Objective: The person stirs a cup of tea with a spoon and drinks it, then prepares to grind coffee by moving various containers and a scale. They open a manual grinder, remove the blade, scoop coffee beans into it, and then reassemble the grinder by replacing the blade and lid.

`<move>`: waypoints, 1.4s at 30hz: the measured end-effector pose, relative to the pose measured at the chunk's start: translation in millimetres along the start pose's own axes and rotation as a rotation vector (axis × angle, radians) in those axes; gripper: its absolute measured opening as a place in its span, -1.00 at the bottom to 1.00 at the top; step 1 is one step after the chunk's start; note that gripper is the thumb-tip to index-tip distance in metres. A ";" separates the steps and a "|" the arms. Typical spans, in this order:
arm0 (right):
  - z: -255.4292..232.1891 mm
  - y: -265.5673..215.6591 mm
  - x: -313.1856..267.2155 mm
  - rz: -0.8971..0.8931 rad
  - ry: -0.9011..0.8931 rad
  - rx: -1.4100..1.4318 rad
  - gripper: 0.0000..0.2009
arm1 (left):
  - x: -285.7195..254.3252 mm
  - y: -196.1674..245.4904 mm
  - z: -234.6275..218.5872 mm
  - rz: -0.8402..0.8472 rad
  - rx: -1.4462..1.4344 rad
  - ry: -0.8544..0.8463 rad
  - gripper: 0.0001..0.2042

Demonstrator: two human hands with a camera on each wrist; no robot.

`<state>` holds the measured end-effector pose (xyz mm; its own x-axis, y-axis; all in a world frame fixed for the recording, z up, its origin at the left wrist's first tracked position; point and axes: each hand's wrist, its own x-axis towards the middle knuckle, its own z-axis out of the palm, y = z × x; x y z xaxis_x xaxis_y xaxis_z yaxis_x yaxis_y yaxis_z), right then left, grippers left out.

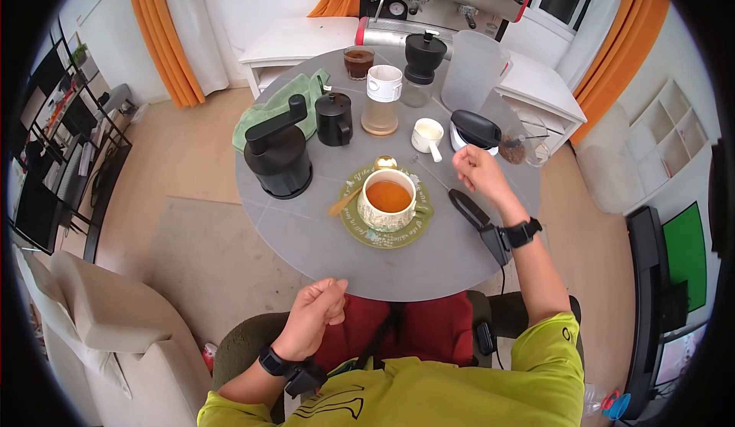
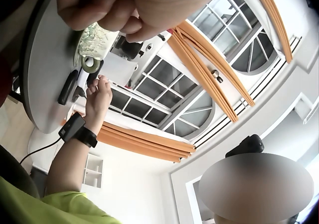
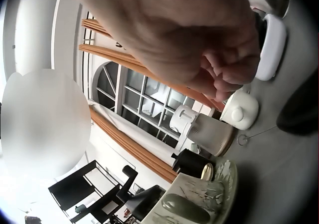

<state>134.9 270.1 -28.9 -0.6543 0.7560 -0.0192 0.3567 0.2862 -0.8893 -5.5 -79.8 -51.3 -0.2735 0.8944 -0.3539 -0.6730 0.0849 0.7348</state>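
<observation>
My right hand (image 1: 478, 171) is over the table's right side with loosely curled fingers, holding nothing visible. Just beyond it is a white-based object with a black top (image 1: 476, 128); a small white handled cup (image 1: 427, 132) stands to its left. Below the hand lies a handheld milk frother (image 1: 468, 209), black-handled with a thin wire whisk. A patterned cup (image 1: 387, 214) of orange-brown liquid sits on a green lettered saucer (image 1: 360, 232), with a wooden spoon (image 1: 343, 203) at its left. My left hand (image 1: 312, 312), fingers curled and holding nothing visible, is at the table's near edge.
Around the grey round table (image 1: 298, 255) stand a black cranked grinder (image 1: 279, 163), a black pot (image 1: 334, 119), a glass with white top (image 1: 381, 105), a dark drink (image 1: 358, 63), a manual coffee grinder (image 1: 423, 63) and a clear pitcher (image 1: 468, 71). A green cloth (image 1: 253, 121) lies left.
</observation>
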 end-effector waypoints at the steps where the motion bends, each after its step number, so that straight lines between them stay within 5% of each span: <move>1: 0.6 -0.4 7.7 0.054 -0.029 -0.014 -0.82 | -0.4 -0.1 -0.8 0.018 -0.006 0.002 -0.63; 12: 21.7 0.9 48.3 0.393 -0.116 0.052 -0.66 | -2.2 6.6 -1.7 0.047 0.000 0.030 -0.63; 14: 25.0 4.2 53.3 0.223 0.201 -0.211 -0.65 | -2.2 6.8 -2.3 0.049 -0.005 0.036 -0.63; 15: 19.4 35.8 78.1 -0.159 0.411 -0.446 -0.65 | -1.8 6.2 -2.7 0.049 0.006 0.030 -0.64; 22: 28.1 -57.4 96.3 -0.059 0.113 -0.084 -0.64 | -1.7 5.9 -1.1 0.046 0.019 0.026 -0.65; 24: 35.5 -68.2 108.3 -0.260 0.111 -0.195 -0.52 | -2.2 8.0 -1.0 0.054 0.012 0.027 -0.65; 31: 64.3 -90.2 152.8 -0.394 0.070 -0.479 -0.12 | -3.0 9.6 -0.1 0.051 0.012 0.026 -0.65; 42: 74.7 -101.8 162.4 -0.285 0.142 -0.682 -0.20 | -1.5 11.8 -2.5 0.043 0.015 0.029 -0.64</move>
<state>-57.5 319.8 24.4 -0.7075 0.6535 0.2691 0.5505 0.7484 -0.3699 -14.8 -81.3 -43.5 -0.3223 0.8842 -0.3382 -0.6496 0.0533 0.7584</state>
